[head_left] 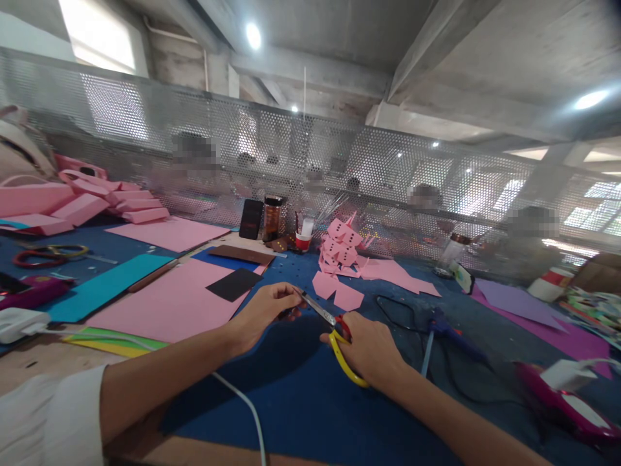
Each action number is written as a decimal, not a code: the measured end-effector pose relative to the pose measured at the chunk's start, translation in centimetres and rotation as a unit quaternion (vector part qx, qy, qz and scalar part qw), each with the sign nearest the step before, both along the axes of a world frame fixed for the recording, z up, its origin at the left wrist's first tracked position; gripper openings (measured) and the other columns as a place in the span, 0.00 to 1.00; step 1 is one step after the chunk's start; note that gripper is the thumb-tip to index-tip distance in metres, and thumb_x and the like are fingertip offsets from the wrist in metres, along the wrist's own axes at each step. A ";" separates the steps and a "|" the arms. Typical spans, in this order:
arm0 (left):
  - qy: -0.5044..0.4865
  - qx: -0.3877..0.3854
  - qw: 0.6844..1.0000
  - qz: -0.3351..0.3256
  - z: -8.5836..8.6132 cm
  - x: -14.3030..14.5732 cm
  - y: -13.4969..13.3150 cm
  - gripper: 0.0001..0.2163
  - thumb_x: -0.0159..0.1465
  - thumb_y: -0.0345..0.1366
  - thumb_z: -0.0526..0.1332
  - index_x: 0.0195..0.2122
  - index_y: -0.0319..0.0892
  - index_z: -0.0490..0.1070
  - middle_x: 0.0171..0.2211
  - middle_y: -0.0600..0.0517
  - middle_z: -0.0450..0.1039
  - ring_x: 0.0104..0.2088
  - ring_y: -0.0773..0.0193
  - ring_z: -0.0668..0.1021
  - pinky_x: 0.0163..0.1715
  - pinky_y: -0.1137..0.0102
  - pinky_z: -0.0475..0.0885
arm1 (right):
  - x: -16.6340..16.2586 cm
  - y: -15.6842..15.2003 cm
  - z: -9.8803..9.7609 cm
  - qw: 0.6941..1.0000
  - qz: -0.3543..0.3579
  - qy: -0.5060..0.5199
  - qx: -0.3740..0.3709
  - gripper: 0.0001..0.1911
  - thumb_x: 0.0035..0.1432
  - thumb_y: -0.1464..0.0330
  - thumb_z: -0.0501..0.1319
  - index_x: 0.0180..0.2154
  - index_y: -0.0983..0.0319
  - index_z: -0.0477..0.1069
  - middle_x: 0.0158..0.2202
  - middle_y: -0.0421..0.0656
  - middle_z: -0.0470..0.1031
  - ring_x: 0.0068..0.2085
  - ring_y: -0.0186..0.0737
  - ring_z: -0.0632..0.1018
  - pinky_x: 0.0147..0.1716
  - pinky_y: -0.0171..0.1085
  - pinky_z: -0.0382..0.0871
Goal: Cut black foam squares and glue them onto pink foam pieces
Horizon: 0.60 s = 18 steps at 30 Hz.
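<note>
A dark phone (251, 219) stands beside a brown jar (273, 219), near a red-and-white cup (303, 239), before a perforated screen (378, 155) under a concrete ceiling (334, 32) with bright lights (253, 35). At left, folded pink paper (82, 210) is heaped beyond a teal sheet (107, 288), while a black sheet (233, 285) lies on a pink sheet (165, 307). At right, a blue glue gun (449, 329) rests near a lilac sheet (517, 301) overlapping a magenta sheet (553, 336); a white charger (565, 375) sits in a magenta power strip (579, 408). A white cable (247, 401) trails through the foreground.
</note>
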<state>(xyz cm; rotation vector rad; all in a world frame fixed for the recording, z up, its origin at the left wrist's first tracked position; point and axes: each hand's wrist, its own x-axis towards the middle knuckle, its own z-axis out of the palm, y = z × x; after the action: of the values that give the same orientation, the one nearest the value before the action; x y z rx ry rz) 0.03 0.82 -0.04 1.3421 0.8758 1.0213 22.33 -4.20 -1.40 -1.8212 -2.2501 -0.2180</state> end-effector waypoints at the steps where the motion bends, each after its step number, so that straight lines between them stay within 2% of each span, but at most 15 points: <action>1: 0.001 0.001 1.000 0.000 0.0 0.0 0.1 0.08 0.57 0.39 0.65 0.32 0.40 0.73 0.32 0.51 0.75 0.30 0.65 0.74 0.31 0.72 0.67 | 0.0 0.0 0.0 1.000 -0.001 0.000 0.001 0.24 0.59 0.44 0.55 0.33 0.59 0.68 0.27 0.41 0.75 0.32 0.45 0.79 0.25 0.37 0.50; 18: 0.001 -0.017 1.000 -0.005 0.2 0.0 -0.1 0.09 0.57 0.40 0.66 0.32 0.39 0.71 0.34 0.49 0.75 0.31 0.65 0.74 0.33 0.71 0.69 | 0.1 0.2 0.0 1.000 -0.006 0.005 -0.011 0.23 0.61 0.46 0.55 0.30 0.59 0.67 0.27 0.41 0.76 0.31 0.44 0.78 0.25 0.37 0.47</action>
<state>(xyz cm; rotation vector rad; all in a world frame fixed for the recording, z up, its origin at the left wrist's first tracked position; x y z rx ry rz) -0.02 0.77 0.13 1.3186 0.8844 0.9937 22.43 -3.99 -1.45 -1.8433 -2.2434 -0.1877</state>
